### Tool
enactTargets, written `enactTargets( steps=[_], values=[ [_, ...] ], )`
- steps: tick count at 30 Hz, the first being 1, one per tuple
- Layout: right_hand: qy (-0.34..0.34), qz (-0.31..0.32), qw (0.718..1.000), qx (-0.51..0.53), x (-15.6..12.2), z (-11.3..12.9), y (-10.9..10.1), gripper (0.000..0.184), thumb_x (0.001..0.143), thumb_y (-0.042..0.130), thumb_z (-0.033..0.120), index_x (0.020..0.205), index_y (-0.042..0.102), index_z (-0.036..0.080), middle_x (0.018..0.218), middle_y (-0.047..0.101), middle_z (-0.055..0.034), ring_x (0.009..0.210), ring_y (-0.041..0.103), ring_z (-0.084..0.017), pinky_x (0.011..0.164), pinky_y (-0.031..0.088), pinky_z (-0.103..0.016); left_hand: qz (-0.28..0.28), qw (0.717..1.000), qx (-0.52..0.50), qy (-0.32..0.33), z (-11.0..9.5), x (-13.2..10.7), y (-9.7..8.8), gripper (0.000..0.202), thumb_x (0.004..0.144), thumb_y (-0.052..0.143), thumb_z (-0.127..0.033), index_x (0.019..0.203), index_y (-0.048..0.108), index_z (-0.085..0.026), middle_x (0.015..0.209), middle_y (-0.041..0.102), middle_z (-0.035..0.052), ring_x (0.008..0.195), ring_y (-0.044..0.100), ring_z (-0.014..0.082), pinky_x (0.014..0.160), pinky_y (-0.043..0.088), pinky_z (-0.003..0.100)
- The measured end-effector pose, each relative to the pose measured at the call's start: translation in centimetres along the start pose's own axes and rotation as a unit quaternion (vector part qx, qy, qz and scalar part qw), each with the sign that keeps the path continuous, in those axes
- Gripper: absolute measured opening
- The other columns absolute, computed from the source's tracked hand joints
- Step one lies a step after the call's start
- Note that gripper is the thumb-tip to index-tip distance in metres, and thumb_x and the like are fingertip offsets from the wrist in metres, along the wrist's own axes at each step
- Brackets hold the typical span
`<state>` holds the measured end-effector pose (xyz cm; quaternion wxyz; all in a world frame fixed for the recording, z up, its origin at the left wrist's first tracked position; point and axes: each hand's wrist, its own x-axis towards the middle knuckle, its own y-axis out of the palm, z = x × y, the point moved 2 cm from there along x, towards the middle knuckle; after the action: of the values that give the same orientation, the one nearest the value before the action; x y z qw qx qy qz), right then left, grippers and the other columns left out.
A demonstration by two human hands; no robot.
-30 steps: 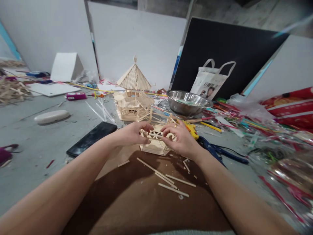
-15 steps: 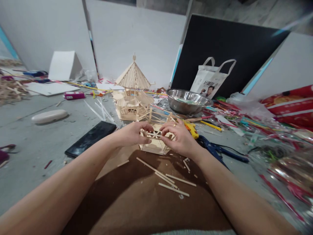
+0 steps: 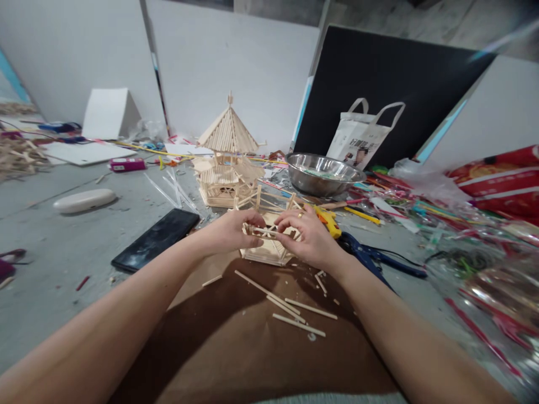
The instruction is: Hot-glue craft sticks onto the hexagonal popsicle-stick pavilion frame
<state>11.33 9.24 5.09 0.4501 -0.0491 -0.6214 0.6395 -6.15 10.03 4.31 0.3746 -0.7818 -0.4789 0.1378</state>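
A partly built wooden-stick model [image 3: 266,253], with a flat slatted base and upright posts, stands in front of me. Over its near side a short pale wooden stick [image 3: 266,231] lies level between my two hands. My left hand [image 3: 236,231] pinches the stick's left end, its thumb below and fingers curled above. At the other end, my right hand [image 3: 309,237], with a ring on one finger, grips between thumb and fingertips. Both hands hide parts of the model's sides. Several loose wooden sticks [image 3: 298,325] are scattered on the brown board [image 3: 236,359] nearer me.
Behind stands a pavilion of sticks with a pointed roof [image 3: 229,132]. A black phone [image 3: 155,238] lies left; a yellow glue gun [image 3: 330,221] and blue-handled pliers [image 3: 370,258] lie right. Farther back are a metal bowl [image 3: 324,182] and a white bag [image 3: 357,134].
Both hands keep almost the same pose on the stick at the model's near side. The view has shifted very slightly; nothing else has visibly moved.
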Motion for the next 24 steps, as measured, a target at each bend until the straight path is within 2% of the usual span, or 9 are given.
enactTargets(
  steps=[9, 17, 24],
  values=[
    [-0.004, -0.006, 1.000, -0.002, -0.07, -0.06, 0.07, 0.007, 0.074, 0.051, 0.024, 0.070, 0.051, 0.019, 0.086, 0.062, -0.0010, 0.088, 0.052, -0.015, 0.091, 0.017, -0.037, 0.000, 1.000, 0.001, -0.004, 0.07, 0.13, 0.24, 0.026, 0.065, 0.054, -0.030, 0.087, 0.054, -0.017, 0.080, 0.059, 0.0003, 0.072, 0.054, 0.0133, 0.065, 0.040, 0.023],
    [-0.006, -0.006, 1.000, 0.001, 0.02, -0.01, 0.03, 0.008, 0.074, 0.051, 0.025, 0.069, 0.051, 0.019, 0.085, 0.062, -0.0010, 0.086, 0.053, -0.016, 0.089, 0.019, -0.037, -0.027, 1.000, -0.004, 0.011, 0.15, 0.25, 0.53, 0.022, 0.065, 0.055, -0.029, 0.084, 0.055, -0.018, 0.080, 0.059, 0.0001, 0.073, 0.054, 0.0129, 0.064, 0.040, 0.023],
    [-0.003, -0.002, 1.000, -0.006, -0.06, -0.02, 0.02, 0.009, 0.075, 0.049, 0.026, 0.070, 0.050, 0.019, 0.084, 0.061, -0.0016, 0.088, 0.052, -0.016, 0.091, 0.018, -0.038, -0.047, 0.998, -0.029, 0.030, -0.03, 0.32, 0.57, 0.025, 0.068, 0.052, -0.038, 0.079, 0.056, -0.016, 0.075, 0.058, 0.0004, 0.070, 0.052, 0.0119, 0.061, 0.040, 0.021]
  ],
)
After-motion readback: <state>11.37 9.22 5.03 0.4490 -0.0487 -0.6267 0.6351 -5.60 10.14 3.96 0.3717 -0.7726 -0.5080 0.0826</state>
